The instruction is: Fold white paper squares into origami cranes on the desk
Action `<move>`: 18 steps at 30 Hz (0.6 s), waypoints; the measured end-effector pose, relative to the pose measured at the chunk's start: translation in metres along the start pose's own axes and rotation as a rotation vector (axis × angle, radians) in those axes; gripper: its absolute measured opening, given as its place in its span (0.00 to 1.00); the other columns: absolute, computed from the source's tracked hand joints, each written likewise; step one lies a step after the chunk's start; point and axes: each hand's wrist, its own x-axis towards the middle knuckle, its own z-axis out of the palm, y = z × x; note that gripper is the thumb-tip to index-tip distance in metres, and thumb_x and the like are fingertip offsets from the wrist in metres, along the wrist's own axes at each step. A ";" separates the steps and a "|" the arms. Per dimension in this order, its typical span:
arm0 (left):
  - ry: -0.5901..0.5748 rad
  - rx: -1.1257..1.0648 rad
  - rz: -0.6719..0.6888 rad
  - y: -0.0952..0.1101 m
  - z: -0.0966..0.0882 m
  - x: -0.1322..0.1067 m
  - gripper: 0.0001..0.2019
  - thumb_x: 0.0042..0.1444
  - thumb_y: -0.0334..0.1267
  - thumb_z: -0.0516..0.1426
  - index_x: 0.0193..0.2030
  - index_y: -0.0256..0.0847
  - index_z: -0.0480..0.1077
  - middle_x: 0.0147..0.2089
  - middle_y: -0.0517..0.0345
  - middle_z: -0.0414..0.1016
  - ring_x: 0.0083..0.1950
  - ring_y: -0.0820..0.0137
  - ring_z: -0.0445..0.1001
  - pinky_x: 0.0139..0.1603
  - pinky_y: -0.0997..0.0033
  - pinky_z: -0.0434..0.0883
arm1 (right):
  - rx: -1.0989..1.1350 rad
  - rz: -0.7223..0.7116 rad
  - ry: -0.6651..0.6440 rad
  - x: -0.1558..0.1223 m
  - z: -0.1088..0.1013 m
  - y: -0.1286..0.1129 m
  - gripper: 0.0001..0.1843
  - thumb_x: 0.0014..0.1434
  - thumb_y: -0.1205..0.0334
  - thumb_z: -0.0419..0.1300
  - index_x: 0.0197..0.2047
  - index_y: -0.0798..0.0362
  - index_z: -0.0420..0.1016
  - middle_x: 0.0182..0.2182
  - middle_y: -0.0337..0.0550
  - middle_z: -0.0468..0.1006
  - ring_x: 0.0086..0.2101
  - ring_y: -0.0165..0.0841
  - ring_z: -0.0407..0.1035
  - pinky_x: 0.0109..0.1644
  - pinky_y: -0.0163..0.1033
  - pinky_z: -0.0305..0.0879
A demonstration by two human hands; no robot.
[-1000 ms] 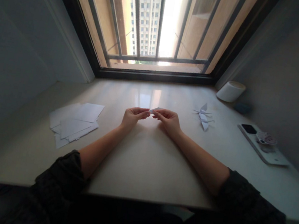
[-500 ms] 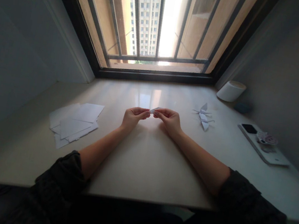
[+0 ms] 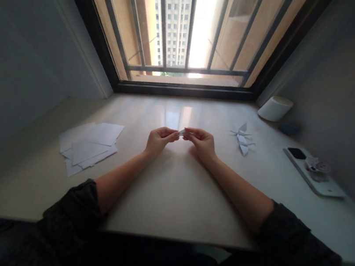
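Note:
A small piece of folded white paper (image 3: 182,132) is pinched between my two hands, just above the pale sill. My left hand (image 3: 160,139) grips its left end with thumb and fingers together. My right hand (image 3: 202,142) closes on the other end, and its fingers cover most of that side. Only a narrow bit of the paper shows, so its full shape is hidden. To the right of my right hand lie two folded paper cranes (image 3: 243,139), close against each other.
Several loose white paper sheets (image 3: 91,149) overlap at the left. On the right is a phone (image 3: 313,173) with a round grip on its back. Behind it stand a white cylinder (image 3: 275,108) and a small dark item (image 3: 289,128). A barred window (image 3: 187,91) closes off the back.
Slightly less of the folded paper shows above my right fingers, and it looks a little more tilted. Both hands stay in nearly the same place.

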 end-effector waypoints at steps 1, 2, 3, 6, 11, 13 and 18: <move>-0.005 0.001 -0.001 0.000 0.000 0.000 0.18 0.41 0.47 0.68 0.35 0.35 0.77 0.31 0.52 0.80 0.34 0.67 0.78 0.41 0.65 0.73 | -0.004 0.000 -0.003 0.000 0.000 0.000 0.19 0.40 0.51 0.72 0.36 0.51 0.81 0.30 0.43 0.83 0.29 0.34 0.76 0.41 0.44 0.73; -0.010 0.002 -0.003 0.001 0.000 0.000 0.18 0.41 0.47 0.68 0.35 0.35 0.77 0.31 0.52 0.80 0.34 0.67 0.78 0.41 0.65 0.73 | -0.009 0.000 -0.003 0.000 0.000 -0.001 0.19 0.40 0.50 0.72 0.35 0.51 0.81 0.30 0.43 0.83 0.29 0.34 0.76 0.40 0.44 0.73; -0.015 0.003 -0.006 0.001 0.000 0.000 0.18 0.41 0.47 0.68 0.34 0.35 0.77 0.31 0.52 0.80 0.34 0.67 0.78 0.42 0.64 0.74 | -0.017 0.002 -0.001 0.000 0.000 -0.001 0.19 0.40 0.50 0.72 0.35 0.51 0.81 0.29 0.43 0.83 0.29 0.34 0.76 0.40 0.44 0.73; -0.036 0.010 0.001 0.001 -0.001 -0.001 0.18 0.42 0.47 0.68 0.34 0.35 0.76 0.32 0.52 0.80 0.34 0.67 0.79 0.43 0.64 0.74 | -0.034 0.001 0.012 0.000 0.001 -0.002 0.19 0.40 0.50 0.71 0.34 0.52 0.81 0.28 0.43 0.82 0.28 0.34 0.75 0.39 0.44 0.73; -0.086 0.024 0.049 0.001 0.001 -0.003 0.19 0.39 0.44 0.70 0.36 0.36 0.74 0.36 0.52 0.81 0.39 0.65 0.79 0.47 0.62 0.73 | -0.058 -0.018 0.029 0.001 0.000 -0.003 0.18 0.40 0.50 0.71 0.33 0.51 0.80 0.27 0.41 0.82 0.28 0.34 0.75 0.37 0.42 0.73; -0.107 0.019 0.059 0.002 0.002 -0.004 0.20 0.38 0.43 0.70 0.37 0.37 0.73 0.38 0.52 0.81 0.40 0.65 0.79 0.48 0.62 0.72 | -0.069 -0.026 0.040 0.001 0.000 -0.003 0.18 0.41 0.49 0.71 0.34 0.51 0.80 0.27 0.41 0.82 0.28 0.34 0.75 0.38 0.42 0.73; -0.122 0.042 0.065 0.004 0.003 -0.005 0.21 0.41 0.45 0.68 0.40 0.38 0.73 0.36 0.52 0.81 0.39 0.65 0.79 0.46 0.63 0.72 | -0.068 -0.039 0.031 0.000 0.000 -0.004 0.17 0.41 0.50 0.71 0.33 0.51 0.80 0.28 0.41 0.82 0.28 0.34 0.75 0.38 0.43 0.72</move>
